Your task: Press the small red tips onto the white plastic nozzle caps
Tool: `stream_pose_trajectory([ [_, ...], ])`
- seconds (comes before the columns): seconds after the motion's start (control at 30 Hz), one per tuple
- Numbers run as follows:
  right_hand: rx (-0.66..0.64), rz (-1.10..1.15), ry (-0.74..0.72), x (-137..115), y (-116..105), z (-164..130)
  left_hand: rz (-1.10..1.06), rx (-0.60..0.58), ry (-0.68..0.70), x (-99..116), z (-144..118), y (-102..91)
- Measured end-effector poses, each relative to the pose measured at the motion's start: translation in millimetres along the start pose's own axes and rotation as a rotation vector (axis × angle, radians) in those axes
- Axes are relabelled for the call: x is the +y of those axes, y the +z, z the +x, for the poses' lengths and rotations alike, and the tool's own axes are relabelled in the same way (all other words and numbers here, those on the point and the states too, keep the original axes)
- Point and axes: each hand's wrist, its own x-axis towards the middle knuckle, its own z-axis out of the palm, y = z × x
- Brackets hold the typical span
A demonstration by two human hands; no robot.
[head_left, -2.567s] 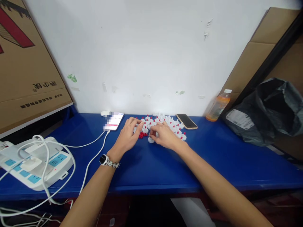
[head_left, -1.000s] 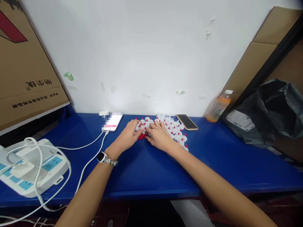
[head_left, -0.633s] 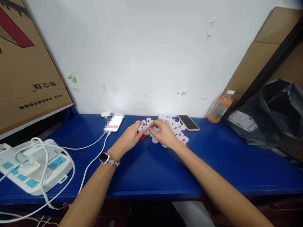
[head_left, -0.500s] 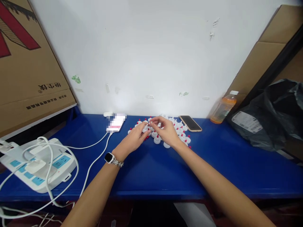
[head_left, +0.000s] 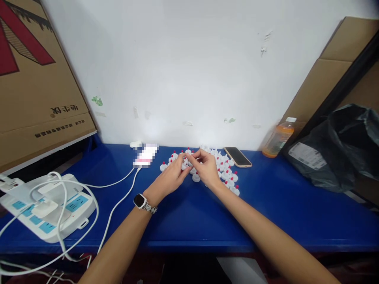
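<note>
Head view: left hand (head_left: 168,179) and right hand (head_left: 207,167), fingertips pinched together on one cap (head_left: 187,157); assembly step, seating calls for fine alignment.

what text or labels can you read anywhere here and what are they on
Cardboard box: printed characters and a smaller line below them, upside down, too blurred to quote.
Black bag: white shipping label, print too small to read.
Charging phone: screen blurred out.
Orange drink bottle: no legible label.

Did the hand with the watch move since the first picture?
Yes. The left hand lay flat on the small white caps with red tips before; now it is lifted off the blue table, fingertips meeting the right hand above the caps.
</note>
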Motion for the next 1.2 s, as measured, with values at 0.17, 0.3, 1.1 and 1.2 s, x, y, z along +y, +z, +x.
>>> stream_pose_trajectory([
  [0.17, 0.011, -0.025, -0.028, -2, 2, -4, -0.022, -0.011, 0.026, 0, 1, 2.6],
  [0.3, 0.033, 0.003, -0.057, -1, 4, -5, -0.014, 0.004, -0.008, 4, 0, 3.6],
  [1.1, -0.136, -0.539, -0.094, 2, 13, 95, 0.265, 0.418, -0.169, -20, 3, -21.5],
  [1.2, -0.191, -0.782, -0.062, 20, 25, 121, 0.330, 0.364, -0.178, -25, 3, -22.3],
])
